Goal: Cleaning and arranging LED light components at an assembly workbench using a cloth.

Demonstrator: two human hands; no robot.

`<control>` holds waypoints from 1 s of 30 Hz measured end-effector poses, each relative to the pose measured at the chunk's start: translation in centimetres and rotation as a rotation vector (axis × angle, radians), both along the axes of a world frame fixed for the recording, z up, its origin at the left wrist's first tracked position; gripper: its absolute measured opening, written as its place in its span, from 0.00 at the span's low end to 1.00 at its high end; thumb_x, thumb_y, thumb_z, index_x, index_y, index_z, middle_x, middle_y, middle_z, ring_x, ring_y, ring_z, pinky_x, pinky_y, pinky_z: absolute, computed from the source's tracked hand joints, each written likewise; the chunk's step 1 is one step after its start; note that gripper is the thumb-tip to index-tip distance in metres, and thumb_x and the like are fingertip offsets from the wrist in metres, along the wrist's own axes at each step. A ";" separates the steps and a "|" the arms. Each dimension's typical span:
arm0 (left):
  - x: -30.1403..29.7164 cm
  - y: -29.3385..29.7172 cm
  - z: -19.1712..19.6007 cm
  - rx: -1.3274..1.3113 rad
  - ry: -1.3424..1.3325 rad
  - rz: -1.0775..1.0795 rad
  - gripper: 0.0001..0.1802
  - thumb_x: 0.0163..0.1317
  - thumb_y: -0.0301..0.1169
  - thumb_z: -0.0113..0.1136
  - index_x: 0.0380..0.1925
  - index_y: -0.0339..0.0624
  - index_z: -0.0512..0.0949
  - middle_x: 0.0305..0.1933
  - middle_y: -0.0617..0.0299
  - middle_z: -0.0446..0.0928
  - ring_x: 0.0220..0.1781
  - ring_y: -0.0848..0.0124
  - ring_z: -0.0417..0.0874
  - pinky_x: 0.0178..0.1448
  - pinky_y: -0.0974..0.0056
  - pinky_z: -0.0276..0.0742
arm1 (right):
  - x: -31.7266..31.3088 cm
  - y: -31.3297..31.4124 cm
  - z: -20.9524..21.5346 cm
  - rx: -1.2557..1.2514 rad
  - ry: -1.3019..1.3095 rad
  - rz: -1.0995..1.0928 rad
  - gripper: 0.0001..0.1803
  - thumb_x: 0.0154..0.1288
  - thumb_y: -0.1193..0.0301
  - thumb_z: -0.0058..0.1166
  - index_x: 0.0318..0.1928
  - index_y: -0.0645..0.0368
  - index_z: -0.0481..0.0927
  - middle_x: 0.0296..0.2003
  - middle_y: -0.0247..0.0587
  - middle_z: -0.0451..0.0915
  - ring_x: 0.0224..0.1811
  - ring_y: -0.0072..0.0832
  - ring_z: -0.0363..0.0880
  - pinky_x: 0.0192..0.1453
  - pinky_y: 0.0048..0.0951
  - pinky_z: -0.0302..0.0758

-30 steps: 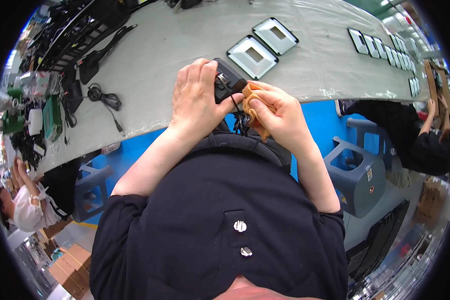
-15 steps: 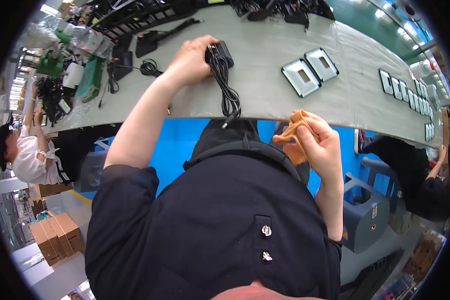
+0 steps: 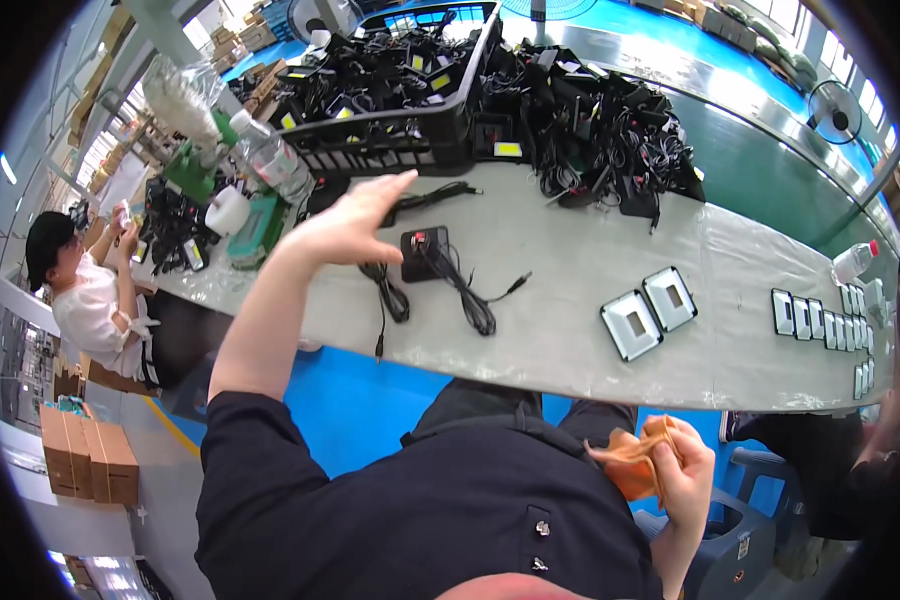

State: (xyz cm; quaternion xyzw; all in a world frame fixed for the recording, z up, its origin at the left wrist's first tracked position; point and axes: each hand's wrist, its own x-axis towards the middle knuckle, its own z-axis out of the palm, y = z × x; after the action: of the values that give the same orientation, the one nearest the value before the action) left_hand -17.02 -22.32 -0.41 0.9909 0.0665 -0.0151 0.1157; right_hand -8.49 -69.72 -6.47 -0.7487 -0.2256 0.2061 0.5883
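My left hand (image 3: pixel 342 222) is open above the table, its fingers stretched forward and its thumb apart. Just right of the thumb lies a black power adapter (image 3: pixel 423 262) with metal plug pins; its bundled cable (image 3: pixel 470 308) trails to the right on the tabletop. A second black cable (image 3: pixel 394 300) lies partly under my left hand. By the table's near edge, in front of my body, my right hand (image 3: pixel 686 470) is closed round a crumpled orange cloth (image 3: pixel 632 464). Two silver-grey square frames with dark edges, one frame (image 3: pixel 631 325) nearer than the other frame (image 3: pixel 670 298), rest right of the adapter.
A black crate (image 3: pixel 390 148) full of adapters stands at the back left, with a heap of adapters (image 3: pixel 610 130) beside it. Several more frames (image 3: pixel 815 318) are lined up at the right near a bottle (image 3: pixel 854 262). A co-worker (image 3: pixel 90 300) sits at the left.
My left hand has let go of the power adapter, which now lies on the table, and is lifted off it. My right hand still holds the cloth. The view has tilted up toward the far side.
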 end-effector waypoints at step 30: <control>7.9 -6.6 3.6 -1.645 -0.605 -0.422 0.28 0.65 0.36 0.58 0.60 0.34 0.63 0.59 0.52 0.73 0.59 0.62 0.76 0.62 0.56 0.73 | 2.1 4.6 6.2 0.269 -0.396 -0.090 0.11 0.62 0.82 0.46 0.44 0.72 0.79 0.44 0.45 0.78 0.42 0.26 0.76 0.45 0.22 0.71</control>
State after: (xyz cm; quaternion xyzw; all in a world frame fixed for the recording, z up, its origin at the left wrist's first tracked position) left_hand -9.14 -28.97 3.16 0.5481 -0.1820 0.1826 0.7957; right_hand -6.41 -65.09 -0.25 -0.6987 -0.3284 -0.0029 0.6355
